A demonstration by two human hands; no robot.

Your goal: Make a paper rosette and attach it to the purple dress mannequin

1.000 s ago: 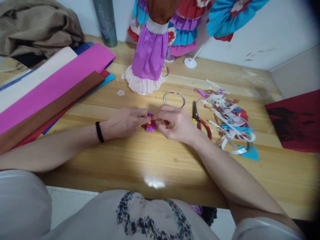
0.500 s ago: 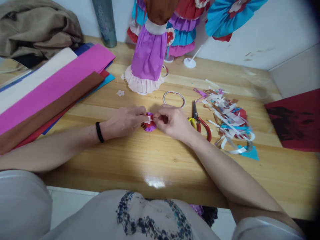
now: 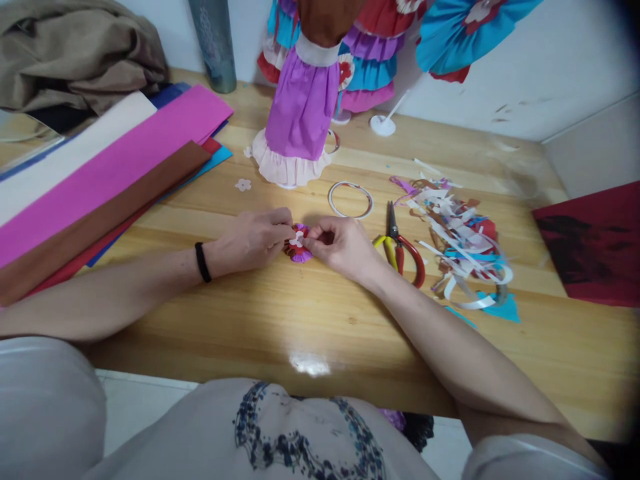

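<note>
A small round paper flower (image 3: 302, 256) lies on the wooden table, with a ruffled purple rim, a red layer and a pale petal-shaped piece (image 3: 297, 239) in its middle. My left hand (image 3: 253, 241) has its thumb and fingers closed at the flower's left edge. From the right, my right hand (image 3: 345, 248) pinches with thumb and forefinger at the pale piece and the flower's right side. The fingertips partly hide the flower. Close to my right hand lie scissors (image 3: 399, 247) with red and yellow handles, pointing away from me.
Behind the hands stands a doll-like figure in a purple ruffled skirt (image 3: 303, 110). White rings (image 3: 351, 183) and a pale flower cutout (image 3: 243, 185) lie nearer. Folded coloured sheets (image 3: 115, 157) cover the left; paper scraps (image 3: 465, 233) are heaped right. A bottle (image 3: 215, 47) stands behind.
My right fingers have shifted slightly, and more of the pale centre piece shows. The flower stays in nearly the same place. The whole view has moved a little.
</note>
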